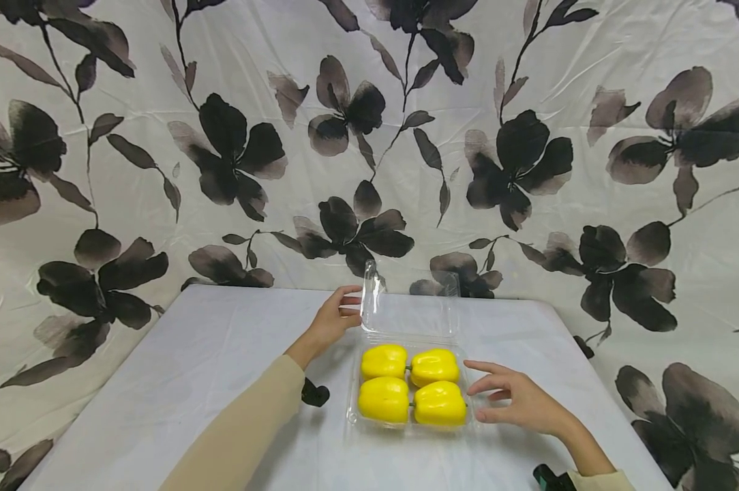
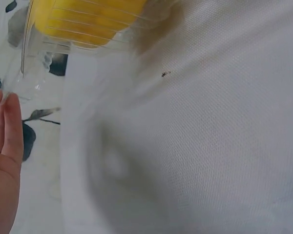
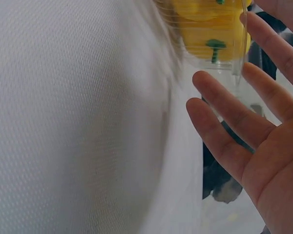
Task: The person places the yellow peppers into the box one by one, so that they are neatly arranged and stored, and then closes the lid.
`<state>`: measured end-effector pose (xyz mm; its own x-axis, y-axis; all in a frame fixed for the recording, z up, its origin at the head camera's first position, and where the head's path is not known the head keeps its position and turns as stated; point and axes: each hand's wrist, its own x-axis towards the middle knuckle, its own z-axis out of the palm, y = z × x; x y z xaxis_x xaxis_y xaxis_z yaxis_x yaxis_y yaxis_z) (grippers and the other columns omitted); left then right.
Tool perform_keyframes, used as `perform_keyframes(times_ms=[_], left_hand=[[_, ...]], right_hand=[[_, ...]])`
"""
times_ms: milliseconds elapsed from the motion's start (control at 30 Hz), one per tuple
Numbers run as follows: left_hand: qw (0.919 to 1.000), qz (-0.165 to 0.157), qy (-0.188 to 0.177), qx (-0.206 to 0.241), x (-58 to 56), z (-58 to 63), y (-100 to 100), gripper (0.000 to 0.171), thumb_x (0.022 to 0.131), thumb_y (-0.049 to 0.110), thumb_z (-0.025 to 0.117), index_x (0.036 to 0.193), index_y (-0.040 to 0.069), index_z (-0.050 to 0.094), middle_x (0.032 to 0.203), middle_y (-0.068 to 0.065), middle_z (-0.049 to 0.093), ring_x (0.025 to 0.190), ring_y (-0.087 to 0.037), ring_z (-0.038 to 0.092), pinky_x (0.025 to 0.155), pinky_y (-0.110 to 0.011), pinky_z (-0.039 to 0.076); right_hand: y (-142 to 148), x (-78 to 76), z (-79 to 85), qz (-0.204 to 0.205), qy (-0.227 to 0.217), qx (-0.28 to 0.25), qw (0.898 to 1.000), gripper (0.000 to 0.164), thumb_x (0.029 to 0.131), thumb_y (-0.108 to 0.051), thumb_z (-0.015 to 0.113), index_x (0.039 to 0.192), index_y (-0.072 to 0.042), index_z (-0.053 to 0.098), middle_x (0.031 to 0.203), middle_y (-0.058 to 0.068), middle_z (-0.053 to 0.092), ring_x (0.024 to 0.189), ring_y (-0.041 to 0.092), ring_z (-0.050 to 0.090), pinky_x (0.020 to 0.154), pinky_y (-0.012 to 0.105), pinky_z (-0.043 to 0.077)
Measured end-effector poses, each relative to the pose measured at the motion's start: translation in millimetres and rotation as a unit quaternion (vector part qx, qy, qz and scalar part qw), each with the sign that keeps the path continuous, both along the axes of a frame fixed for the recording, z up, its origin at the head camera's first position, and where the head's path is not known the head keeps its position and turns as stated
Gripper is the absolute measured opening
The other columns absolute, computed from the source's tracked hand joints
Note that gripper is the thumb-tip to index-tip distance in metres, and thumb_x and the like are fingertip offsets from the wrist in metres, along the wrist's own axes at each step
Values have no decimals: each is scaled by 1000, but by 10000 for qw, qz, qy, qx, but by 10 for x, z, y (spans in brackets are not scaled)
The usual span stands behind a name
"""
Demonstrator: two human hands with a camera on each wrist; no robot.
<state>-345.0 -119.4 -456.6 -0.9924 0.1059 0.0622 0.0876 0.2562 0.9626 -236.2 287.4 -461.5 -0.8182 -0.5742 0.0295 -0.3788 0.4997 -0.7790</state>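
Note:
Several yellow bell peppers (image 1: 384,399) sit in the base of a clear plastic clamshell box (image 1: 352,409), in two rows with some stems turned inward. Its clear lid (image 1: 409,314) stands raised at the back. My left hand (image 1: 329,324) reaches to the lid's left edge, fingertips at the plastic. The left wrist view shows those fingers (image 2: 12,126) fairly straight against the lid's edge. To the right of the box, my right hand (image 1: 513,399) is spread, its fingertips close beside the base's wall. In the right wrist view its fingers (image 3: 229,107) are apart, with nothing held.
The box rests on a table with a white cloth (image 1: 222,354). Behind hangs a pale curtain with dark flowers (image 1: 234,157). A dark wrist device (image 1: 314,393) shows beside the left sleeve, another (image 1: 550,477) by the right sleeve.

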Motion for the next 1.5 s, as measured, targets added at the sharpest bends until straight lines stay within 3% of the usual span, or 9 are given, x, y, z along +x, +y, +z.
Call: perform_keyframes(times_ms=[200, 367, 567, 867, 1100, 1500], left_hand=[[9999, -26, 154, 2, 3, 13, 3, 71, 97, -9, 69, 156, 22, 47, 140, -15, 59, 121, -30, 67, 96, -37, 62], [9997, -25, 227, 27, 45, 66, 9, 72, 97, -9, 68, 157, 23, 45, 138, -16, 59, 119, -30, 67, 93, -36, 63], [9995, -34, 300, -28, 112, 111, 1, 73, 96, -8, 70, 157, 24, 46, 135, -14, 59, 119, -30, 68, 92, -36, 63], [9990, -168, 383, -155, 193, 127, -48, 76, 99, -2, 71, 162, 26, 41, 134, -13, 60, 118, -28, 67, 90, -34, 64], [9975, -309, 522, -374, 278, 199, -83, 70, 99, 3, 73, 158, 29, 46, 134, -16, 61, 117, -27, 67, 92, -34, 63], [9934, -436, 869, -606, 389, 271, -133, 50, 101, 15, 74, 145, 26, 54, 129, -6, 65, 126, -28, 65, 104, -45, 58]], right_hand=[[0, -11, -15, 12, -39, -22, 10000, 27, 90, -27, 87, 115, -27, 79, 165, 10, 46, 134, 36, 58, 99, 44, 60], [2, -19, -17, 36, -52, -58, 10000, 27, 90, -27, 87, 116, -27, 79, 165, 10, 46, 135, 38, 58, 99, 44, 61], [5, -22, -17, 25, -46, -20, 10000, 27, 90, -28, 87, 116, -28, 79, 165, 9, 46, 135, 33, 58, 98, 42, 61], [-5, -5, -17, 171, 18, -147, 9997, 32, 91, -29, 86, 121, -21, 79, 165, 11, 45, 122, 9, 65, 99, 46, 60], [-7, -1, -19, 152, -6, -175, 9997, 32, 91, -28, 87, 121, -22, 79, 165, 11, 45, 121, 9, 65, 99, 45, 60], [-13, 7, 9, 151, -75, -169, 9997, 29, 91, -25, 86, 119, -21, 79, 165, 12, 44, 124, 8, 63, 99, 46, 60]])
